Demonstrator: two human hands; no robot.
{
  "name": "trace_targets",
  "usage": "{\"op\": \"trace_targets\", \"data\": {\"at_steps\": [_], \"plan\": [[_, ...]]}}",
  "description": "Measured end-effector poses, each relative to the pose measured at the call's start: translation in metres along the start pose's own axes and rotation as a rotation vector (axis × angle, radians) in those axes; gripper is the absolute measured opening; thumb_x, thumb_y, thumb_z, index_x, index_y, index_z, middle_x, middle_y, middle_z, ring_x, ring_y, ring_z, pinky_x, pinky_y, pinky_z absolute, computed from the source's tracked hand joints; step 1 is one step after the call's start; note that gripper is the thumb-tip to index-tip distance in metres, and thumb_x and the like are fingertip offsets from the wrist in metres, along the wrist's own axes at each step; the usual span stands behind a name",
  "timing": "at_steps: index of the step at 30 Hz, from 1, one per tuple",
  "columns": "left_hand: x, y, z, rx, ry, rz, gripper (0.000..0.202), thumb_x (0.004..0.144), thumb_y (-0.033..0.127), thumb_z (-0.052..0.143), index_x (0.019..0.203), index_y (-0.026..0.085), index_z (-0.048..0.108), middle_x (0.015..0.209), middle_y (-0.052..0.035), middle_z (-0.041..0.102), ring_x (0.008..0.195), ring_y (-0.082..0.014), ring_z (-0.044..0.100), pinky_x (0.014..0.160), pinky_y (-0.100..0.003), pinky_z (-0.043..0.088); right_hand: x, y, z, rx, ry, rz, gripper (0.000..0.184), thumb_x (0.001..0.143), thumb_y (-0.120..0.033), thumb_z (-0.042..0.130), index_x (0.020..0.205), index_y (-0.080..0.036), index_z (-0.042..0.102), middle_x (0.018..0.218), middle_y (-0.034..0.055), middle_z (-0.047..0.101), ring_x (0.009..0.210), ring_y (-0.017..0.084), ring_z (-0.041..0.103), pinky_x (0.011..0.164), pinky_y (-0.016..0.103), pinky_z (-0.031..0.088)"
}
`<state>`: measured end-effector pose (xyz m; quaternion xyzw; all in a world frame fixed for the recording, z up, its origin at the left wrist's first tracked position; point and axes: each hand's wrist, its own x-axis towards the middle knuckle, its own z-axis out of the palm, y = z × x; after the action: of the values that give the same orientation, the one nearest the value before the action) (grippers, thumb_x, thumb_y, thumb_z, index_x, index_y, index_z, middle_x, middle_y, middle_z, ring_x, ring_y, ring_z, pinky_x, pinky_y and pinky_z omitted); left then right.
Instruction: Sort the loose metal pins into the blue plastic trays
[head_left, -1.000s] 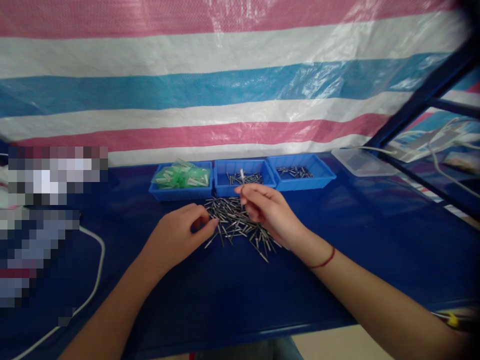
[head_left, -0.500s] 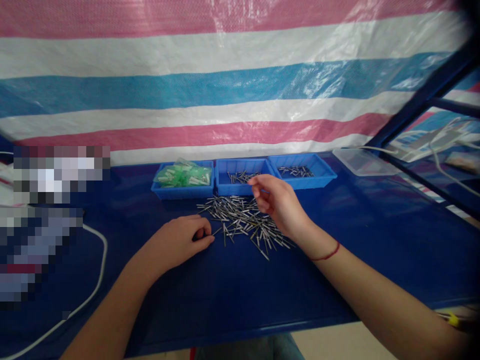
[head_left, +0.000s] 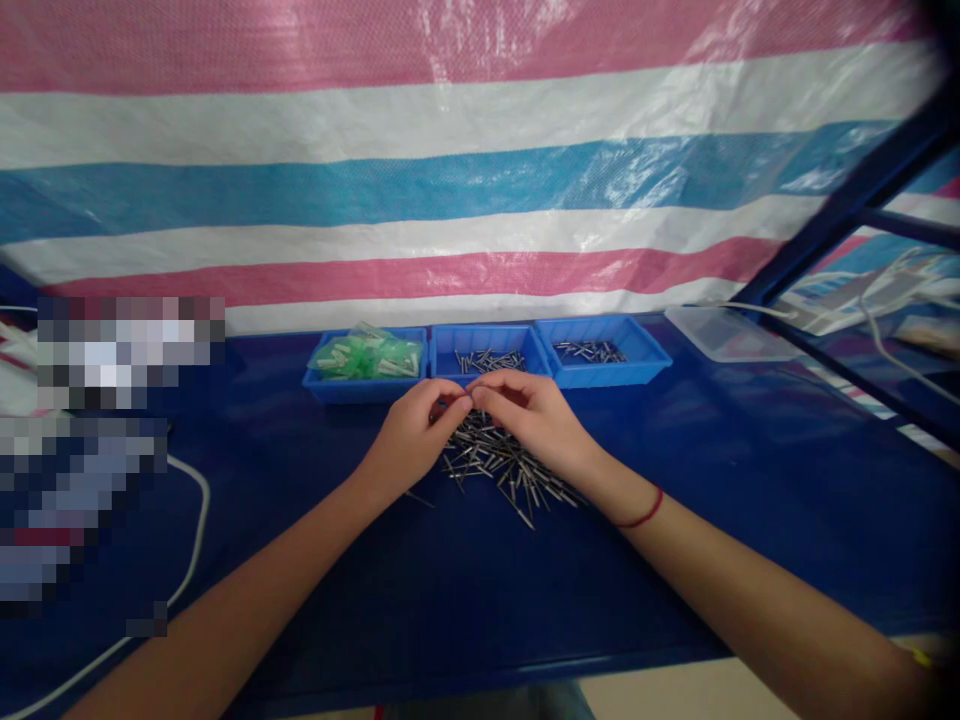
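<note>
Bare hands point(head_left: 412, 430) and forearms point(head_left: 300, 560), thin red bracelet point(head_left: 646, 516), right wrist point(head_left: 611, 490)

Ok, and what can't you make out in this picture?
Head view: whether the left hand or right hand pinches anything; their fingers cover it.
Head view: some of the metal pins; the hands cover them.
Head view: whatever the pixelated patch at far left blurs.
Head view: near end of the white cable; bottom edge cuts it off.

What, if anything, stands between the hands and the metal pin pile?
Nothing visible: the left hand and right hand meet over the metal pin pile, hiding part of it; the middle blue bin stands beyond.
</note>
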<state>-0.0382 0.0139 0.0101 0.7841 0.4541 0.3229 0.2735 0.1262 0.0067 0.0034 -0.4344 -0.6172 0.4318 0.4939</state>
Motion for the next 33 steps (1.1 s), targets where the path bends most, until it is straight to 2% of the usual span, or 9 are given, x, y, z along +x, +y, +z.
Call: {"op": "trace_targets", "data": {"at_steps": [3, 5, 10, 15, 18, 22, 25, 29, 33], "plan": [[0.002, -0.001, 0.007, 0.058, 0.121, 0.053, 0.020, 0.093, 0.031, 0.049, 0.097, 0.016, 0.061, 0.086, -0.0029, 0.065, 0.072, -0.0140, 0.058, 0.067, -0.026, 0.044, 0.003, 0.002, -0.003, -0.019, 0.044, -0.074, 0.016, 0.083, -0.029, 0.060, 0.085, -0.016, 0.068, 0.081, 0.0038, 0.067, 0.067, 0.012, 0.055, 0.065, 0.028, 0.045], [-0.001, -0.003, 0.009, 0.137, 0.161, 0.096, 0.020, 0.093, 0.031, 0.048, 0.097, 0.016, 0.061, 0.088, -0.0036, 0.065, 0.076, -0.0155, 0.058, 0.070, -0.027, 0.044, 0.001, 0.005, -0.003, -0.058, 0.061, -0.119, 0.015, 0.083, -0.029, 0.061, 0.086, -0.016, 0.068, 0.086, 0.0053, 0.068, 0.071, 0.014, 0.057, 0.068, 0.029, 0.046], [-0.008, -0.007, 0.009, 0.261, 0.124, 0.187, 0.018, 0.094, 0.028, 0.048, 0.099, 0.019, 0.062, 0.087, -0.0034, 0.066, 0.082, -0.0179, 0.059, 0.075, -0.030, 0.042, -0.008, 0.012, -0.001, -0.107, 0.089, -0.133, 0.015, 0.083, -0.032, 0.062, 0.082, -0.018, 0.067, 0.084, 0.0046, 0.068, 0.070, 0.014, 0.057, 0.066, 0.029, 0.046], [-0.011, -0.006, 0.008, 0.223, 0.086, 0.221, 0.019, 0.095, 0.028, 0.046, 0.104, 0.020, 0.060, 0.094, -0.0049, 0.066, 0.089, -0.0187, 0.059, 0.080, -0.032, 0.042, -0.013, 0.005, -0.002, -0.131, 0.114, -0.143, 0.015, 0.084, -0.033, 0.062, 0.083, -0.019, 0.068, 0.085, 0.0047, 0.067, 0.070, 0.014, 0.058, 0.064, 0.029, 0.047], [-0.011, -0.005, 0.008, 0.164, 0.077, 0.223, 0.016, 0.094, 0.029, 0.049, 0.099, 0.020, 0.061, 0.094, -0.0047, 0.064, 0.090, -0.0184, 0.058, 0.080, -0.031, 0.043, -0.015, 0.002, -0.002, -0.138, 0.100, -0.184, 0.014, 0.085, -0.031, 0.062, 0.087, -0.020, 0.069, 0.086, 0.0053, 0.068, 0.075, 0.016, 0.060, 0.066, 0.030, 0.047], [-0.010, -0.003, 0.005, 0.086, 0.120, 0.210, 0.008, 0.091, 0.025, 0.053, 0.090, 0.019, 0.059, 0.090, -0.0033, 0.061, 0.087, -0.0165, 0.058, 0.077, -0.029, 0.044, -0.017, -0.003, -0.004, -0.201, 0.071, -0.229, 0.014, 0.086, -0.028, 0.061, 0.092, -0.021, 0.070, 0.088, 0.0059, 0.067, 0.078, 0.016, 0.060, 0.065, 0.030, 0.046], [-0.009, -0.002, 0.003, 0.063, 0.180, 0.201, 0.003, 0.088, 0.022, 0.057, 0.089, 0.019, 0.058, 0.089, -0.0022, 0.059, 0.084, -0.0154, 0.057, 0.077, -0.028, 0.046, -0.017, -0.005, -0.005, -0.248, 0.067, -0.229, 0.013, 0.086, -0.026, 0.060, 0.090, -0.020, 0.070, 0.085, 0.0051, 0.066, 0.073, 0.015, 0.058, 0.060, 0.028, 0.044], [-0.010, -0.001, 0.000, 0.065, 0.226, 0.207, 0.003, 0.087, 0.022, 0.058, 0.090, 0.019, 0.058, 0.090, -0.0025, 0.059, 0.085, -0.0155, 0.058, 0.079, -0.029, 0.047, -0.015, -0.002, -0.006, -0.312, 0.060, -0.232, 0.012, 0.086, -0.025, 0.058, 0.086, -0.020, 0.068, 0.078, 0.0028, 0.063, 0.064, 0.013, 0.054, 0.055, 0.026, 0.041], [-0.011, 0.000, -0.002, 0.106, 0.232, 0.251, 0.005, 0.089, 0.025, 0.056, 0.089, 0.020, 0.057, 0.091, -0.0034, 0.060, 0.088, -0.0165, 0.058, 0.082, -0.030, 0.046, -0.015, -0.002, -0.006, -0.373, -0.018, -0.276, 0.015, 0.088, -0.026, 0.055, 0.086, -0.019, 0.068, 0.078, 0.0034, 0.064, 0.066, 0.013, 0.055, 0.059, 0.028, 0.041]]}}
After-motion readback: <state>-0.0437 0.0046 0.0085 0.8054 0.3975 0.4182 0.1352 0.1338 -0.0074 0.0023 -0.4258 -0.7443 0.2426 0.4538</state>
